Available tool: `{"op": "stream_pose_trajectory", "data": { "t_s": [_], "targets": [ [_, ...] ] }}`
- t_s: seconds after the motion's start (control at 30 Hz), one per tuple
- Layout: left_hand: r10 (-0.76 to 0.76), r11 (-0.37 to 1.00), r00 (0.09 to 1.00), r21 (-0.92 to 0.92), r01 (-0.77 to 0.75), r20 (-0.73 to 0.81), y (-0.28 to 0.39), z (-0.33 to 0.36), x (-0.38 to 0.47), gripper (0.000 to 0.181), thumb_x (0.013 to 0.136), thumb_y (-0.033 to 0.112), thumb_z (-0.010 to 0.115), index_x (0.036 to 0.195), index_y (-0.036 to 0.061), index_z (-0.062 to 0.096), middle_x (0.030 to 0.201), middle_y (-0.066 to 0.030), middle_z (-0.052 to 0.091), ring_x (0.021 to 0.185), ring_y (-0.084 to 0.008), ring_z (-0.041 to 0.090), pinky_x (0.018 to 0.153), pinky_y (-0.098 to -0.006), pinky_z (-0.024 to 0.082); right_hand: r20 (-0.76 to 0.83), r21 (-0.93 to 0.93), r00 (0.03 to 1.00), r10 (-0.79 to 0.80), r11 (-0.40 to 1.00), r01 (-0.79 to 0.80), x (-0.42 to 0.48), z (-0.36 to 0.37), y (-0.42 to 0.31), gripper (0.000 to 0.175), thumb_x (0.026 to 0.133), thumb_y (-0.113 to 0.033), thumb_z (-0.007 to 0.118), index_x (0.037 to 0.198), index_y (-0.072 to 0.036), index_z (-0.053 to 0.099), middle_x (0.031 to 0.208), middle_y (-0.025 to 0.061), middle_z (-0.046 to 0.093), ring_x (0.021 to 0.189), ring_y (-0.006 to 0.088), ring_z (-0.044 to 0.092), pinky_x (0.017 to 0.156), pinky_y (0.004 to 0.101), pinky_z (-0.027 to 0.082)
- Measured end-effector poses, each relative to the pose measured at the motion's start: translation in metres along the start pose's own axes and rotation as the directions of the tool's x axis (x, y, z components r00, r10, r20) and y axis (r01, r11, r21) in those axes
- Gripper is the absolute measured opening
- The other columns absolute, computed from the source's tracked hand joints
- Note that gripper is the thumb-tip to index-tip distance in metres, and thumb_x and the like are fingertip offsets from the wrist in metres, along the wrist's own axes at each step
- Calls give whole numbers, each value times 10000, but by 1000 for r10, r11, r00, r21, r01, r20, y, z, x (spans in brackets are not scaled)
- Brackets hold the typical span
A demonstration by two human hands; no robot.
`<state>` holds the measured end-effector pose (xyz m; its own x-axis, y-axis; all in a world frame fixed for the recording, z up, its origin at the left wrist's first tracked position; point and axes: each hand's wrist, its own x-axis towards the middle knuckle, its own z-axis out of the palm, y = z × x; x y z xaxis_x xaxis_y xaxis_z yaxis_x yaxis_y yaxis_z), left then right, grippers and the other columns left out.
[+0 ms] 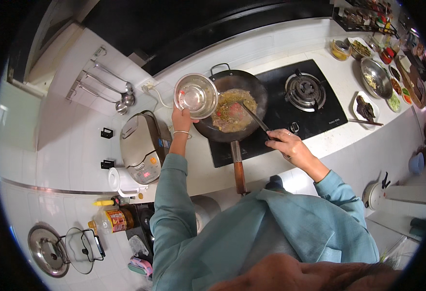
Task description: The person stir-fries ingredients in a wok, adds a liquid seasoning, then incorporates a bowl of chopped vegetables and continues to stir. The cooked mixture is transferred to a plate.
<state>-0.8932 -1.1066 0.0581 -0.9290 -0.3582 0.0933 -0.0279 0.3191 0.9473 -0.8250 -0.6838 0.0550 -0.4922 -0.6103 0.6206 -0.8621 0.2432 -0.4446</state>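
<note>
My left hand (184,119) grips the near rim of a stainless steel bowl (195,96), which is tilted so its inside faces me. A few red bits cling to its inner wall. The bowl overlaps the left edge of a dark wok (258,105) on the gas hob. In my right hand (289,144) is the handle of a cooking utensil (255,118), its head down in the food. That food (235,112) is a yellowish-brown mixture with red and green pieces. The wok's wooden handle (239,176) points toward me.
Right of the wok is a bare burner (305,91). A rice cooker (142,145) stands to the left, below hanging ladles (125,98). On the right counter are a metal bowl (378,82), a plate of dark food (365,109) with chopsticks (366,122), and several small dishes.
</note>
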Motion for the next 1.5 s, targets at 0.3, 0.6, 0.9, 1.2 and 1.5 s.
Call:
{"op": "stream_pose_trajectory", "data": {
  "t_s": [0.3, 0.6, 0.9, 1.2, 1.5],
  "targets": [
    [-272, 922, 935, -216, 320, 225, 2, -2, -15, 575, 946, 139, 546, 1503, 76, 419, 1206, -125, 657, 921, -226, 722, 668, -346, 644, -187, 180, 982, 2, 983, 32, 59, 20, -10, 369, 792, 129, 697, 1109, -55, 736, 1229, 175, 675, 1072, 361, 678, 848, 398, 580],
    [-136, 967, 924, -153, 202, 358, 26, 13, -21, 537, 987, 118, 483, 1512, 67, 384, 1285, -136, 630, 950, -251, 724, 594, -348, 652, -41, 104, 993, -114, 988, 118, 50, 13, -7, 384, 719, 67, 704, 1086, -42, 740, 1254, 190, 673, 1119, 370, 674, 908, 418, 587],
    [-143, 986, 910, -26, 166, 388, 16, 10, 2, 673, 945, 48, 463, 1587, 88, 266, 1352, -160, 571, 960, -263, 722, 552, -333, 651, 8, 132, 997, -71, 989, 70, 38, -15, -2, 366, 756, 48, 688, 1114, -26, 706, 1355, 201, 620, 1231, 388, 611, 980, 442, 560],
    [-81, 995, 912, -21, 98, 403, 15, 5, 8, 713, 935, 34, 468, 1610, 113, 254, 1266, -135, 621, 872, -211, 709, 579, -334, 635, 56, 143, 992, -117, 984, 108, 18, -27, 8, 300, 774, 21, 695, 1070, -23, 717, 1294, 205, 656, 1188, 387, 645, 915, 424, 596],
    [22, 999, 943, 35, -36, 332, 21, 10, 17, 749, 915, -14, 428, 1628, 130, 250, 1325, -160, 608, 866, -215, 717, 582, -327, 642, 182, 123, 976, -121, 987, 99, 7, -25, 16, 384, 734, 27, 699, 1109, -56, 694, 1384, 148, 612, 1261, 356, 607, 947, 424, 592]
  ]
}}
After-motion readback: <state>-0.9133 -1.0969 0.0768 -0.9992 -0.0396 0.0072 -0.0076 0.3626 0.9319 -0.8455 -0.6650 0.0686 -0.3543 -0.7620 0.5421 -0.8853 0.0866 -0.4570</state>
